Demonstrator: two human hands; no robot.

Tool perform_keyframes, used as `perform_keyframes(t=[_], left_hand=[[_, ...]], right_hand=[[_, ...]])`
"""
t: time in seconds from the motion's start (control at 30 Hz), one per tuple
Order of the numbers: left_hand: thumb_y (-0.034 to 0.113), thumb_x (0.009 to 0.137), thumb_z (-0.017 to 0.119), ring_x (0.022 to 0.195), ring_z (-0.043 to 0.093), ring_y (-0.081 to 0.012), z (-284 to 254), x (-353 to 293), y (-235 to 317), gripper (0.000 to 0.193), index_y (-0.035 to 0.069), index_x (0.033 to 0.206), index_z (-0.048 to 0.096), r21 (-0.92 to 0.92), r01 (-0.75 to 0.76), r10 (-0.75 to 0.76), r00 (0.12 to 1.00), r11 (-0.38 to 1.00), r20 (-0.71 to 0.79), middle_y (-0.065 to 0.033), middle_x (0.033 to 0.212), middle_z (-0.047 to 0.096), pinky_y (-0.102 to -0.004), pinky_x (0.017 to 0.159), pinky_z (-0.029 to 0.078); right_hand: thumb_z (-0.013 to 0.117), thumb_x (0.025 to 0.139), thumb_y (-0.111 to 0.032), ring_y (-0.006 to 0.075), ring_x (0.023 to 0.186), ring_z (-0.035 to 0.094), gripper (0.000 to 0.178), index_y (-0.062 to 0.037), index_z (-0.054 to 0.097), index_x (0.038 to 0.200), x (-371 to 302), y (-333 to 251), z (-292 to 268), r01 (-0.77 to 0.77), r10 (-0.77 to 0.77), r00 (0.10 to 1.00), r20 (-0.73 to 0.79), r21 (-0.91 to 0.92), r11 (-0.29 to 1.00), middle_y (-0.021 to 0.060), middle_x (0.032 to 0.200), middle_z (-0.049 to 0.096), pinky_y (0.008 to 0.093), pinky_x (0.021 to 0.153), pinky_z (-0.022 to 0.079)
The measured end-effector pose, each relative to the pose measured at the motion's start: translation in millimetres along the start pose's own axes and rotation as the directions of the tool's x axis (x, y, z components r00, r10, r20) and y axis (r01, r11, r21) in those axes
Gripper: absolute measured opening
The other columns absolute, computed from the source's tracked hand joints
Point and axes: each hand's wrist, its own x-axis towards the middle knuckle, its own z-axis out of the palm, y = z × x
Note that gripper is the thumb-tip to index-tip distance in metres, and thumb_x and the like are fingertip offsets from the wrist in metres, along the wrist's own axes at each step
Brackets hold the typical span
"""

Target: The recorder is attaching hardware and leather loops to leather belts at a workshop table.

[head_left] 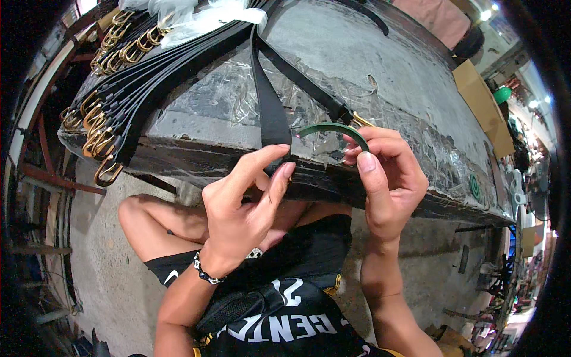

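My left hand (pixel 241 196) is closed, thumb and forefinger pinching the near end of a black strap (pixel 267 107) just past the table edge. From there the strap runs back to a white wrap (pixel 238 16). In my right hand (pixel 389 184), a thin, curved green strip (pixel 333 127) is held between thumb and fingers, its free end arching left toward the pinched strap. What the strip is made for I cannot tell. Close behind my right fingers, a second black strap (pixel 303 83) ends in a brass-coloured hook (pixel 361 119), partly hidden by that hand.
A bundle of black straps with brass-coloured hooks (pixel 98 128) hangs over the table's left corner. More hooks (pixel 128 44) lie behind it beside clear plastic. The grey table (pixel 345 41) has torn tape along its edge. A green coil (pixel 474 185) and a cardboard piece (pixel 482 107) are at right.
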Motion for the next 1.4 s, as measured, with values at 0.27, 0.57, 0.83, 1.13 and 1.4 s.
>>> perform_keyframes(t=[0.27,0.57,0.83,1.13,1.4], left_hand=[[-0.004,0.097,0.065,0.064,0.063,-0.0056,3,-14,-9,0.015,-0.004,0.111,0.069,-0.213,0.072,-0.092,0.992,0.974,-0.085,-0.0040,0.080,0.069,-0.0215,0.056,0.048],[-0.001,0.100,0.062,0.066,0.064,-0.0070,1,-17,-10,0.011,-0.006,0.110,0.060,-0.219,0.028,-0.037,0.999,0.975,-0.039,-0.0057,0.079,0.068,-0.0224,0.059,0.051],[0.001,0.101,0.062,0.066,0.063,-0.0072,0,-19,-10,0.010,-0.005,0.108,0.059,-0.210,0.036,-0.043,0.999,0.977,-0.030,-0.0058,0.077,0.068,-0.0222,0.059,0.050],[0.001,0.101,0.061,0.065,0.063,-0.0072,1,-18,-10,0.011,-0.005,0.109,0.059,-0.226,0.034,-0.044,0.998,0.973,-0.039,-0.0052,0.076,0.067,-0.0222,0.059,0.050],[0.000,0.101,0.061,0.064,0.064,-0.0077,0,-20,-11,0.010,-0.005,0.109,0.058,-0.249,0.037,-0.050,0.998,0.968,-0.044,-0.0063,0.076,0.068,-0.0225,0.058,0.050]], right_hand=[[0.068,0.086,-0.001,0.0228,0.097,0.068,0.008,0.0039,0.065,0.091,1,1,-7,0.055,-0.051,0.996,0.070,-0.064,0.996,0.0191,0.106,0.071,0.0350,0.089,0.053],[0.068,0.081,0.001,0.0274,0.093,0.071,0.006,0.0024,0.066,0.087,6,4,-7,0.217,-0.185,0.968,0.168,-0.199,0.956,0.0195,0.101,0.073,0.0366,0.086,0.055],[0.069,0.081,0.001,0.0277,0.092,0.071,0.007,0.0018,0.066,0.087,5,5,-5,0.235,-0.198,0.966,0.167,-0.237,0.943,0.0189,0.100,0.073,0.0364,0.085,0.055],[0.070,0.080,0.001,0.0278,0.091,0.071,0.008,0.0018,0.066,0.087,5,4,-5,0.244,-0.200,0.962,0.184,-0.257,0.935,0.0191,0.099,0.073,0.0366,0.085,0.055],[0.070,0.079,0.001,0.0273,0.091,0.071,0.008,0.0010,0.066,0.087,4,4,-1,0.239,-0.199,0.965,0.173,-0.257,0.936,0.0177,0.099,0.074,0.0360,0.084,0.055]])
